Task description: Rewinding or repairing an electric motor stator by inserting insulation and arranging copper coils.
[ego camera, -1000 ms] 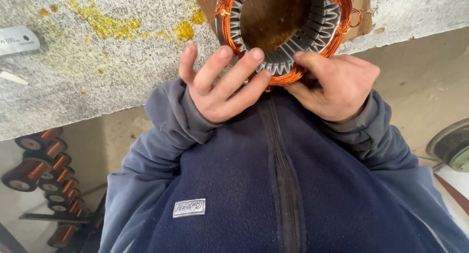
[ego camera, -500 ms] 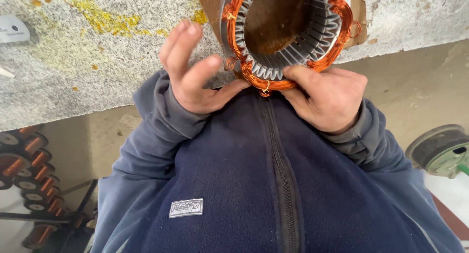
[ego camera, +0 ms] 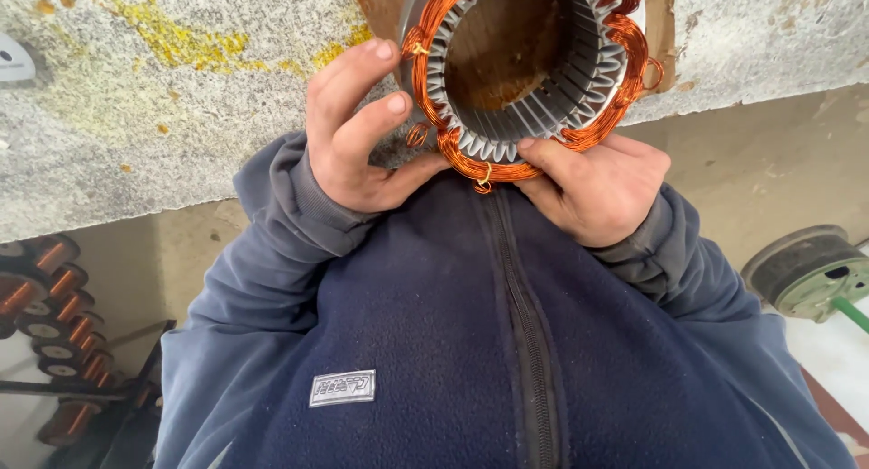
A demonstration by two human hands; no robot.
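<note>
At twelve o'clock in the head view, a motor stator (ego camera: 529,71) with a slotted steel core and a ring of copper winding (ego camera: 471,161) sits on the stone worktop (ego camera: 163,116), hard against the person's chest. The left hand (ego camera: 362,134), at about ten o'clock from the core's near rim, has its fingers (ego camera: 367,66) spread narrow and curved along the copper on that side, thumb pressed under the coil; it steadies and shapes rather than encloses. The right hand (ego camera: 597,188), at five o'clock from the core, is curled tight, its fingertips pinching the lower arc of the winding beside a small yellow tie (ego camera: 484,175).

My reading is that the coil head is being dressed and bound at the near rim. Further work would call for small fingertip pressure, since thin wire kinks and the lamination teeth are sharp.

Room is tight toward six o'clock, where the blue fleece jacket (ego camera: 453,342) crowds the stator. The worktop edge runs just under both wrists. Beyond it, copper wire spools (ego camera: 41,288) stand at eight o'clock and a round metal part (ego camera: 806,270) at four o'clock, both well apart.
</note>
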